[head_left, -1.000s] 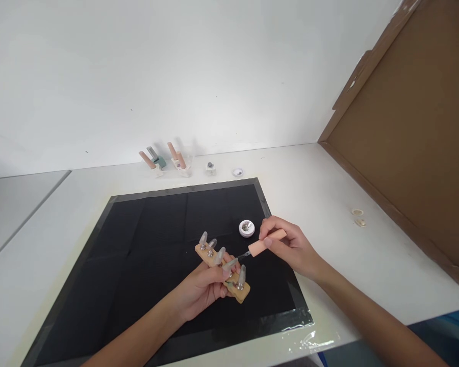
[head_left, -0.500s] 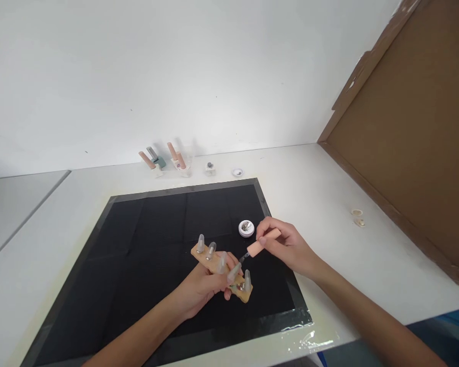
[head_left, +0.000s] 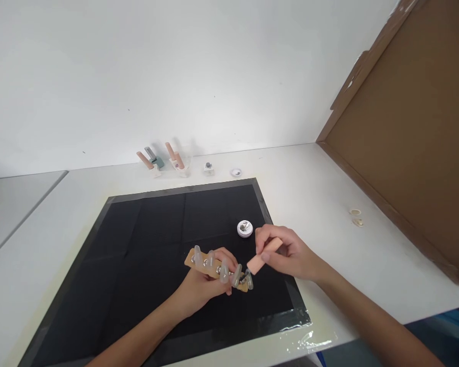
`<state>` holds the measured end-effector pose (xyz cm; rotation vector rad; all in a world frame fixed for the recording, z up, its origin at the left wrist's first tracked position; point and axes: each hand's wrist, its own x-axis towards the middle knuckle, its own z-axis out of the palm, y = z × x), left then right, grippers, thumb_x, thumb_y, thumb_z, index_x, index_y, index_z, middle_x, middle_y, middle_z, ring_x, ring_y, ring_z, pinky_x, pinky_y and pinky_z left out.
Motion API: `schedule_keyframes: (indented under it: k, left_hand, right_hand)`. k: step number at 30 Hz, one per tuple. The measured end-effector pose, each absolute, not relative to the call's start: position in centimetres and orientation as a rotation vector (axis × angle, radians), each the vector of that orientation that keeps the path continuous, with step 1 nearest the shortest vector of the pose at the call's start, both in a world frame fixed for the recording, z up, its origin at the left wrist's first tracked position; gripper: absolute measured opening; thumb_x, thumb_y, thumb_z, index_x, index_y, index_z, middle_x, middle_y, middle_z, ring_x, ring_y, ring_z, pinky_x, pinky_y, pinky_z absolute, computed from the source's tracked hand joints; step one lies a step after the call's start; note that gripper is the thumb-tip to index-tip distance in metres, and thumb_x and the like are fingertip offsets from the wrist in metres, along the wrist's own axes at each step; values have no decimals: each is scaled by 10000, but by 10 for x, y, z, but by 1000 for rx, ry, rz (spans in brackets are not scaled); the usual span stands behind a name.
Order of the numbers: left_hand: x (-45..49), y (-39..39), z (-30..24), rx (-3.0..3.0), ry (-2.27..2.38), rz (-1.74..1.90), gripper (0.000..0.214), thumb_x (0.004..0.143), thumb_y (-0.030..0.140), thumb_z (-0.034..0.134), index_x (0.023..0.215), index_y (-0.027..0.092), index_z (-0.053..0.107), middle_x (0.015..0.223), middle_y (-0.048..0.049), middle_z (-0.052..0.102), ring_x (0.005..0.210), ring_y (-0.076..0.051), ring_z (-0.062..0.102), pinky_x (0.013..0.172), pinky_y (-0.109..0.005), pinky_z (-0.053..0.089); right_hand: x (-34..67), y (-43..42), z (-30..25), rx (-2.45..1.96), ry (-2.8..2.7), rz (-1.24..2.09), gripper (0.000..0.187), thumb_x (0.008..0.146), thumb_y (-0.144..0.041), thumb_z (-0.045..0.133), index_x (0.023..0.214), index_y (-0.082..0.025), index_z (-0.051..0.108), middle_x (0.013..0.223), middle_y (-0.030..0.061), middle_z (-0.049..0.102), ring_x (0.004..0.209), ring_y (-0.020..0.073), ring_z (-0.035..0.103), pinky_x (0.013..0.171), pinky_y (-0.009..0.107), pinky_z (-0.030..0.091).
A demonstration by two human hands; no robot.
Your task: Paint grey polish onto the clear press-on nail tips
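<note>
My left hand (head_left: 203, 285) is closed around a tan nail practice stand (head_left: 199, 263) carrying several clear false nails (head_left: 224, 271) on small metal studs. The stand is held above the black mat, its nail tips tilted toward me. In my right hand (head_left: 286, 253) is a nail polish brush (head_left: 259, 261), pinched by its peach cap handle. Its dark bristle end is at the nails on the stand's right end; whether it touches one I cannot tell. Just behind the brush a small round white pot (head_left: 245, 229) with silvery bits sits on the mat.
Nail polish bottles (head_left: 179, 162) with peach and grey caps stand by the wall. A small clear jar (head_left: 208, 168) and a white lid (head_left: 236, 173) are to their right. The black mat (head_left: 149, 239) is taped down. A cardboard panel (head_left: 405, 142) rises at right, near two small cream pieces (head_left: 356, 217).
The stand has rotated in my left hand, so its nails now lean toward me. My right hand has lowered the brush slightly toward the nails at the right end.
</note>
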<state>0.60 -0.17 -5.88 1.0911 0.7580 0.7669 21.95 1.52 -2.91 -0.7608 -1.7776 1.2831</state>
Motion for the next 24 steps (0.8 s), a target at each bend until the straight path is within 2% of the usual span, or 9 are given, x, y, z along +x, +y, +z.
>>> schedule_keyframes:
  k: [6,12,17,24]
  left_hand:
    - [7,-2,-60,1134,783,776,106,691,195,711,706,157,614,813,-13,527,573,-90,514,498,-229,480]
    - [7,-4,-63,1201,782,756,99,706,170,681,718,150,585,824,-2,520,560,-69,513,511,-216,474]
    - [8,-5,-61,1284,805,753,86,688,107,650,710,153,580,828,-12,533,589,-82,514,513,-212,463]
    - [11,-5,-55,1437,858,760,89,682,67,614,683,152,588,787,-19,563,598,-100,548,526,-222,458]
  right_hand:
    - [218,15,-28,-956,-1721,1200,77,827,-153,528,764,-196,536,623,-20,528,556,115,435,516,229,358]
    - [215,13,-26,-774,-1802,1308,75,765,-108,563,745,-180,572,630,-12,574,522,101,454,496,222,357]
    - [217,16,-26,-1004,-1672,1257,78,817,-150,541,750,-189,554,668,8,631,550,114,467,512,233,377]
    - [216,13,-22,-922,-1804,1392,106,818,-135,534,728,-187,551,669,5,653,543,111,445,503,237,343]
